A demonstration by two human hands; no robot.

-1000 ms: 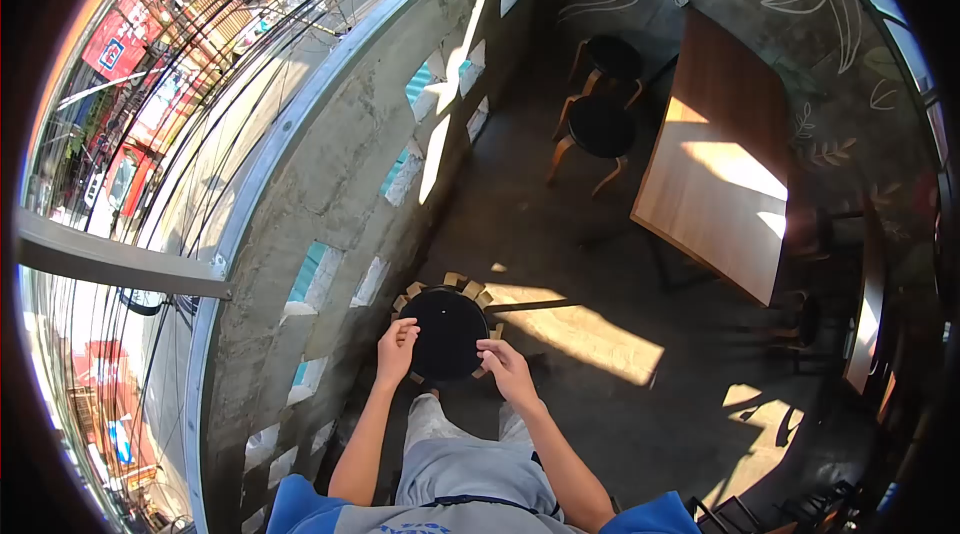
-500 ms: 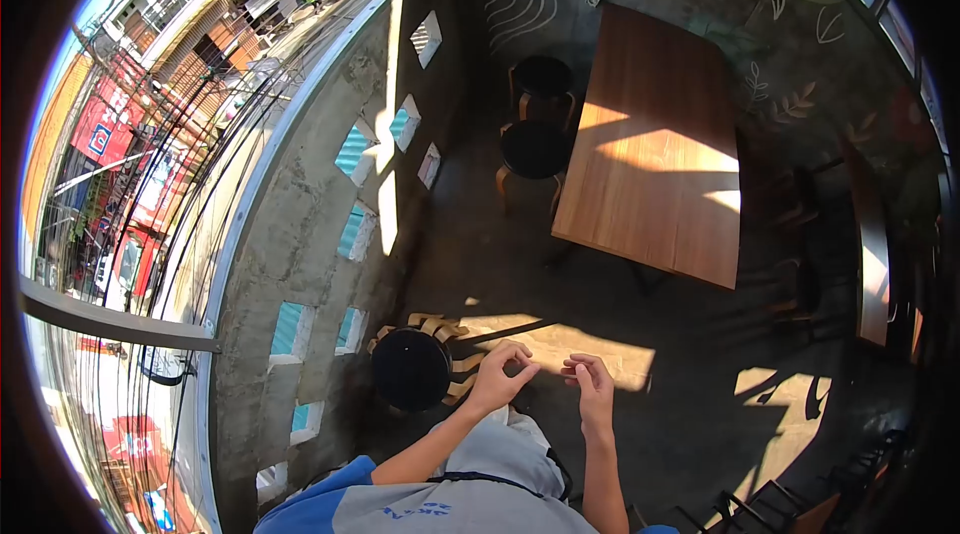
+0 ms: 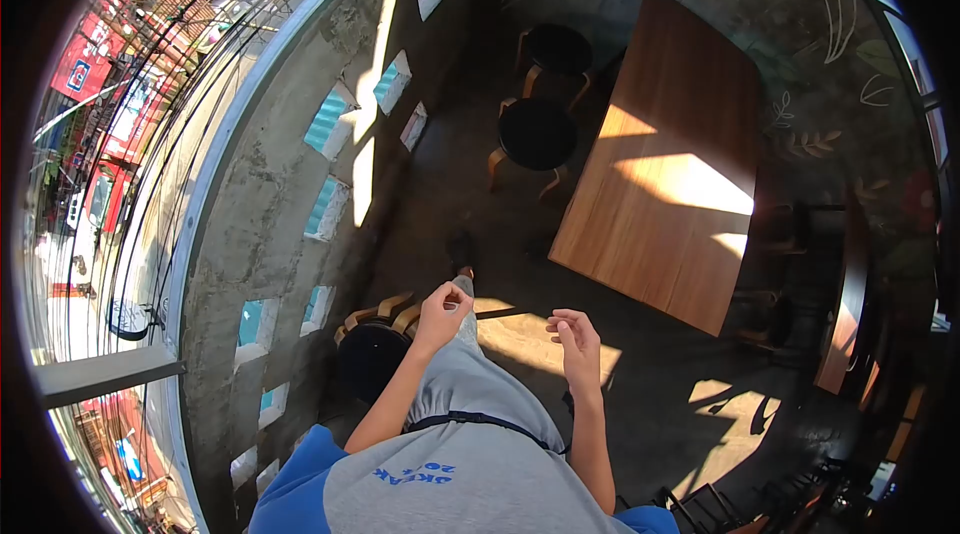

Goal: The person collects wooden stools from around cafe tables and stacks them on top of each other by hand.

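Note:
My left hand [image 3: 445, 316] is held out in front of my waist, its fingers curled in toward the thumb, and I see nothing in it. Below and to its left stands a round black-topped stool [image 3: 372, 362] with bent wooden legs, partly hidden by my forearm. My right hand [image 3: 577, 341] is raised over the sunlit floor, fingers loosely bent with the thumb apart, holding nothing. Beyond it, the near edge of the long wooden table [image 3: 655, 234] lies closest to that hand; the two are apart.
Two black stools [image 3: 538, 134] stand left of the table. A concrete wall [image 3: 265, 154] with diamond-shaped openings runs along my left, above a street with cables. At the right are a narrow wooden counter [image 3: 848, 299] and dark seats. My foot [image 3: 460, 252] is forward on the floor.
My body has moved forward, with one leg now stretched ahead. The table and stools have shifted in view. My left hand has moved left and its fingers look more closed; the hands are farther apart.

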